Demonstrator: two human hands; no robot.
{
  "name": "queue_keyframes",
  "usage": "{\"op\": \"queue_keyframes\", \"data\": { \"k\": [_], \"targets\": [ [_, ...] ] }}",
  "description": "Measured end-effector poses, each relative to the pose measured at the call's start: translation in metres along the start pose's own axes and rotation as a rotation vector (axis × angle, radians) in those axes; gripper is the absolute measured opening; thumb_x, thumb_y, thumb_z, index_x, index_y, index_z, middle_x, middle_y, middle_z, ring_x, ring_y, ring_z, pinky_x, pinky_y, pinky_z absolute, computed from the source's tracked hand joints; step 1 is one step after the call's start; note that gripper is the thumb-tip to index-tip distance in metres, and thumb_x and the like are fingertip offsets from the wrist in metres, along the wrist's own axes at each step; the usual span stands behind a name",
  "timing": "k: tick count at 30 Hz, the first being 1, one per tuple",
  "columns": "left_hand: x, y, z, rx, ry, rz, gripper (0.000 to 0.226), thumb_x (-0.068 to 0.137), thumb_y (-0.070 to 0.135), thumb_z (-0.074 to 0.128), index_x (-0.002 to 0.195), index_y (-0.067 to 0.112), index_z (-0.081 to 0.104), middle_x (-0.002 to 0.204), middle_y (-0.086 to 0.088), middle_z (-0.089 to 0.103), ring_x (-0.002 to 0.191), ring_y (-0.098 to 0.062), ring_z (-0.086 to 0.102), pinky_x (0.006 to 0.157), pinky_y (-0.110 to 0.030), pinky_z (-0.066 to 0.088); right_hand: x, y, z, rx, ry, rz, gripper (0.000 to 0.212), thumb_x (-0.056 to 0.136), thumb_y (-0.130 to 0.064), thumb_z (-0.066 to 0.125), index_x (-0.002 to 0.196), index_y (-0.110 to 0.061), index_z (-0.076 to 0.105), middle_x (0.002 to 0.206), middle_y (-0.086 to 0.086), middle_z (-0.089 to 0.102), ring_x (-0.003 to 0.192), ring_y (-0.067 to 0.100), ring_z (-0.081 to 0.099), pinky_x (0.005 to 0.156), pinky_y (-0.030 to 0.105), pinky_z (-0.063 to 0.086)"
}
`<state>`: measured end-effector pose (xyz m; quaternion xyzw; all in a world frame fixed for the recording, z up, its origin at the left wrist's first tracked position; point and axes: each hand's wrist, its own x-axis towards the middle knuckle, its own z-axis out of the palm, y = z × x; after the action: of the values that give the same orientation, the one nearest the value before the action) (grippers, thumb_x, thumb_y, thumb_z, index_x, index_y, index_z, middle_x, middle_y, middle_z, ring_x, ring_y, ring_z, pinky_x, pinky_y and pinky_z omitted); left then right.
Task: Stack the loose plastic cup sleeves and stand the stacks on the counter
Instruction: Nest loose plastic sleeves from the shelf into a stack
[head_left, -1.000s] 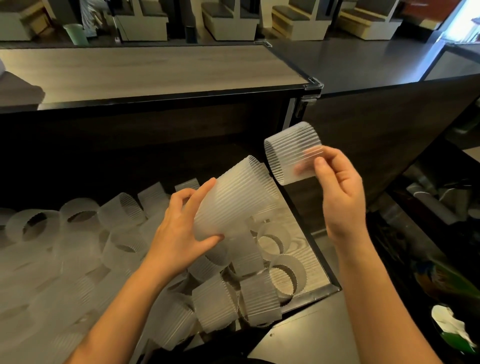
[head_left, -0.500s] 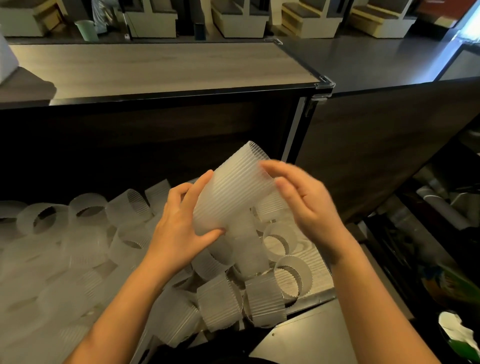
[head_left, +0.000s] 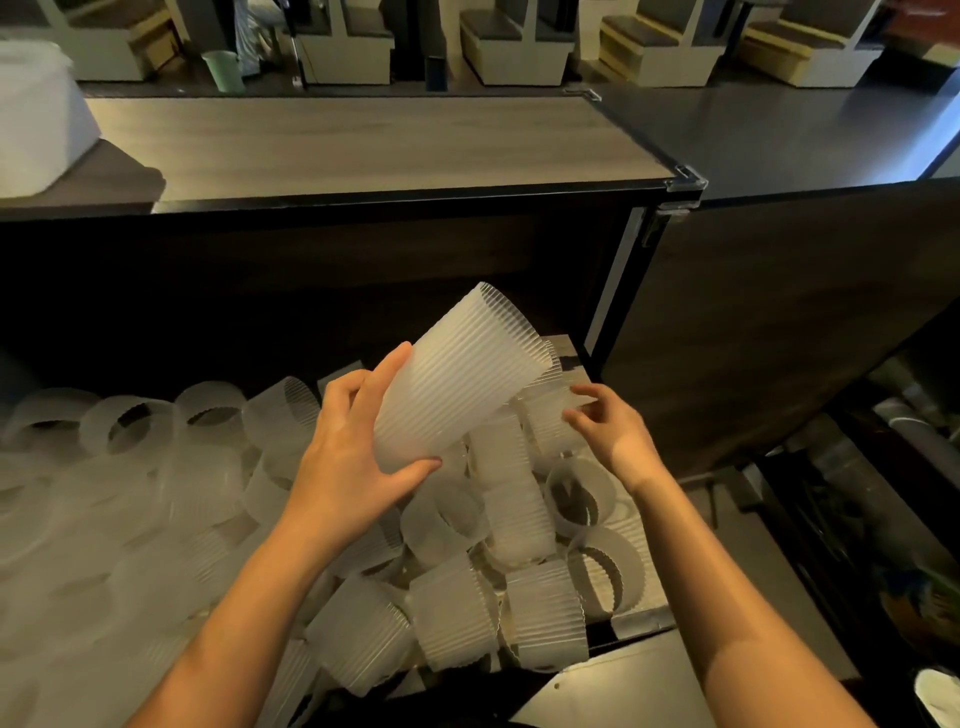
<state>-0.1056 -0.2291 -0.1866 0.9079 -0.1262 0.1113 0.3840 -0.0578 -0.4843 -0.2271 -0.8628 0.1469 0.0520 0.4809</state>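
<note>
My left hand (head_left: 353, 462) grips a tilted stack of ribbed, translucent cup sleeves (head_left: 457, 379), its wide end pointing up and to the right. My right hand (head_left: 613, 431) is below the stack's upper end, fingers spread and curled around a loose sleeve (head_left: 550, 415) in the pile; whether it grips that sleeve is unclear. Several loose sleeves (head_left: 452, 613) lie in a heap on the lower wooden shelf (head_left: 636, 525), spreading left across the frame.
A raised wood-grain counter (head_left: 363, 145) runs across the back, with a white container (head_left: 36, 114) at its left end. A dark counter (head_left: 779, 135) and dark panel stand to the right. Cluttered items sit low at the far right.
My right hand slid its single sleeve onto the stack, then let go and dropped down to the pile. The stack in my left hand is longer.
</note>
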Motion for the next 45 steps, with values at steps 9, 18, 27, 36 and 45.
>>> {"op": "queue_keyframes", "data": {
  "k": [9,18,27,36,45],
  "targets": [
    [0.002,-0.004,0.002,0.025,-0.003,-0.020,0.101,0.066,0.027,0.080,0.130,0.057,0.008,0.134,-0.001,0.029,0.114,-0.005,0.025,0.093,-0.036,0.033,-0.014,-0.029,-0.027,0.286,0.190,-0.116,0.031,0.092,-0.011,0.051,0.122,-0.019,0.053,0.090,-0.013,0.061,0.079,-0.002,0.059,0.075,0.022,0.050],
    [0.005,-0.003,0.006,0.075,-0.021,-0.004,0.106,0.067,0.031,0.079,0.126,0.066,-0.002,0.132,0.001,0.026,0.110,-0.008,0.030,0.090,-0.039,0.039,-0.060,-0.091,-0.051,0.640,0.238,-0.738,0.026,0.090,-0.004,0.053,0.111,-0.018,0.056,0.095,-0.008,0.070,0.098,0.012,0.065,0.088,0.025,0.051],
    [0.005,-0.001,0.008,0.037,-0.014,-0.009,0.106,0.066,0.029,0.080,0.130,0.061,0.002,0.134,-0.001,0.027,0.111,-0.009,0.030,0.092,-0.042,0.039,-0.061,-0.077,-0.029,0.349,0.184,-0.775,0.026,0.088,-0.011,0.053,0.108,-0.027,0.058,0.092,-0.008,0.065,0.091,0.010,0.064,0.086,0.023,0.051],
    [0.002,-0.005,0.008,-0.002,-0.020,0.012,0.107,0.066,0.028,0.080,0.122,0.071,-0.001,0.124,0.012,0.022,0.111,-0.008,0.030,0.090,-0.033,0.034,-0.045,-0.065,-0.021,0.366,0.180,-0.668,0.025,0.094,-0.013,0.049,0.112,-0.029,0.055,0.106,-0.013,0.063,0.104,0.004,0.060,0.091,0.020,0.049],
    [-0.001,-0.003,0.008,0.011,-0.017,0.015,0.106,0.066,0.029,0.080,0.125,0.068,0.000,0.132,0.004,0.025,0.111,-0.008,0.030,0.089,-0.034,0.034,0.035,-0.015,0.011,0.094,0.054,-0.110,0.048,0.093,-0.027,0.055,0.137,-0.016,0.041,0.137,0.003,0.048,0.125,0.017,0.046,0.098,0.026,0.037]
  ]
}}
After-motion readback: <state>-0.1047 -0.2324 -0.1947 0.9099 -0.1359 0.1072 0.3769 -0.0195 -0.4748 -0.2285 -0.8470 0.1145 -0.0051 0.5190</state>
